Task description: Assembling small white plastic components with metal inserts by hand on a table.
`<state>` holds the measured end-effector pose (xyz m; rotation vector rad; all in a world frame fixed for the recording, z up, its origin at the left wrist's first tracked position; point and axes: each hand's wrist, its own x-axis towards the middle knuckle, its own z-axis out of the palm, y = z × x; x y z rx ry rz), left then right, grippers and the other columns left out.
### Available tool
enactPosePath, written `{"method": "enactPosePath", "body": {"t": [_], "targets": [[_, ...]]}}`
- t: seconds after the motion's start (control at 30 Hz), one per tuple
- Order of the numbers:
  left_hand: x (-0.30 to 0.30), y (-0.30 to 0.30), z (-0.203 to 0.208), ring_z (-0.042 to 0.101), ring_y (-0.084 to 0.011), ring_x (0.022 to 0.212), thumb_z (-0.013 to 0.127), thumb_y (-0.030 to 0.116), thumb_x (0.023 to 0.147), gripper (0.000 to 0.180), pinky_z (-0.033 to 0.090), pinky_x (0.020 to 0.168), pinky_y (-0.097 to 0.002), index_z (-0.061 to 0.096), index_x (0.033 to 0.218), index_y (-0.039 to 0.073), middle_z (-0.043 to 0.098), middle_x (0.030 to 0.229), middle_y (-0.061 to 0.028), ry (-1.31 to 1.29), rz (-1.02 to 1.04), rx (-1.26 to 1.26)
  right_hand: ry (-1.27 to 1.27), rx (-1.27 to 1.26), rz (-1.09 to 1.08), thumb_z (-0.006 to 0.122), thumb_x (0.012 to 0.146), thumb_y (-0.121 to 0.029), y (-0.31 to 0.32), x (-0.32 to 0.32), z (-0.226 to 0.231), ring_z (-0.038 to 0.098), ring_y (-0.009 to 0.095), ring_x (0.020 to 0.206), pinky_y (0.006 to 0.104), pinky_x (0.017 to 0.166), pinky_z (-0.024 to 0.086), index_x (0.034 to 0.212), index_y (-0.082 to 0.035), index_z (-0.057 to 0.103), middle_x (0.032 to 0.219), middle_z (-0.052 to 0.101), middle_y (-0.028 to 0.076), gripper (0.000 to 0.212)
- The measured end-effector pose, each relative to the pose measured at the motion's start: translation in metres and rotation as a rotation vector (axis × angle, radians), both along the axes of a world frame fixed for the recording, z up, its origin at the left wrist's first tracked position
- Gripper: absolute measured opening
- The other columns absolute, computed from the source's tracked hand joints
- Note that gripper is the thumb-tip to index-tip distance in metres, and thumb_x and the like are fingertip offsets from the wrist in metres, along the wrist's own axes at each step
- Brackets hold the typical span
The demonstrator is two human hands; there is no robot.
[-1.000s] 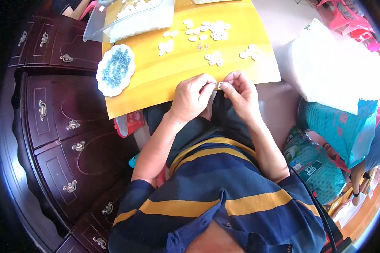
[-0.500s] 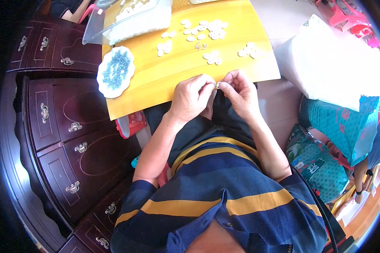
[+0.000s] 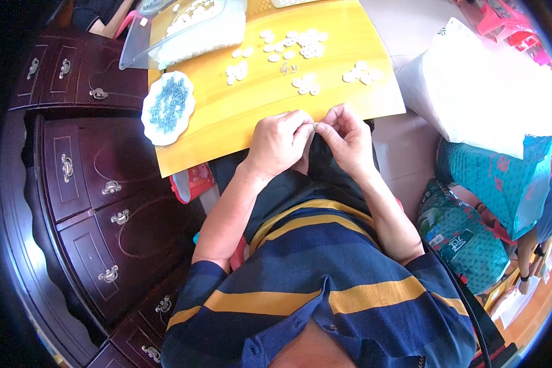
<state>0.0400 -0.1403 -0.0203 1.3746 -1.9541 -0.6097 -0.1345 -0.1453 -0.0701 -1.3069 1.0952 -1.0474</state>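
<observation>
Left hand (image 3: pixel 280 142) and right hand (image 3: pixel 348 140) pressed together at the near edge of the yellow surface (image 3: pixel 239 116), fingertips (image 3: pixel 313 128) meeting over the lap. Both curled into a pinch on a tiny piece (image 3: pixel 316 126) between them, too small to tell what it is. Just beyond the hands, on the surface, small white pieces (image 3: pixel 305 84) in loose clusters, more of them further off toward the far edge. Beyond and to the left of the left hand, a white scalloped dish (image 3: pixel 167 108) of small blue-grey bits, resting on the surface's left edge. Further beyond that, a clear plastic tray (image 3: pixel 190 27) of white pieces. Left of the hands and lower, a dark wooden cabinet (image 3: pixel 98 208) with metal drawer pulls. Right of the right hand, a large white bag (image 3: pixel 484 98), with teal printed sacks (image 3: pixel 466 236) nearer the body.
</observation>
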Motion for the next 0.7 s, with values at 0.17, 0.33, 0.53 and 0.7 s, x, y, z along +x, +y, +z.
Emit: {"method": "enactPosePath", "body": {"t": [0.17,0.33,0.53,0.7], "targets": [[-0.003,-0.002,0.002,0.069,-0.0332,0.069,0.07,0.005,0.086,0.005,0.053,0.061,-0.0393,0.066,0.085,0.003,0.069,0.076,-0.0155,-0.013,0.005,0.002,-0.068,0.032,-0.007,0.07,0.094,-0.002,-0.001,0.0,-0.006,0.053,0.002,0.073,0.0173,0.067,0.045,0.096,-0.006,0.056,0.082,0.058,-0.005,0.014],[0.0,-0.003,-0.004,0.067,-0.023,0.063,0.071,0.006,0.087,0.005,0.052,0.059,-0.0334,0.068,0.088,0.002,0.07,0.076,-0.0126,-0.005,0.001,0.011,-0.117,0.081,0.001,0.07,0.094,-0.003,-0.001,-0.001,-0.007,0.055,0.003,0.073,0.0179,0.067,0.046,0.096,-0.006,0.056,0.083,0.059,-0.004,0.015],[0.006,-0.009,0.01,0.065,-0.0132,0.066,0.069,0.006,0.09,0.012,0.052,0.061,-0.0262,0.071,0.1,-0.001,0.071,0.079,-0.0077,0.224,0.073,0.222,-0.337,0.098,-0.023,0.069,0.095,-0.003,-0.006,0.002,0.006,0.057,0.004,0.077,0.0189,0.07,0.048,0.1,-0.005,0.057,0.087,0.062,-0.003,0.013],[0.016,-0.028,0.005,0.071,-0.0207,0.067,0.065,0.005,0.092,0.018,0.055,0.064,-0.031,0.07,0.108,-0.002,0.073,0.084,-0.0165,0.099,0.177,0.066,-0.362,0.159,-0.044,0.067,0.096,-0.005,-0.006,-0.002,0.01,0.061,0.006,0.085,0.02,0.074,0.05,0.116,-0.004,0.061,0.093,0.065,-0.001,0.021]]}}
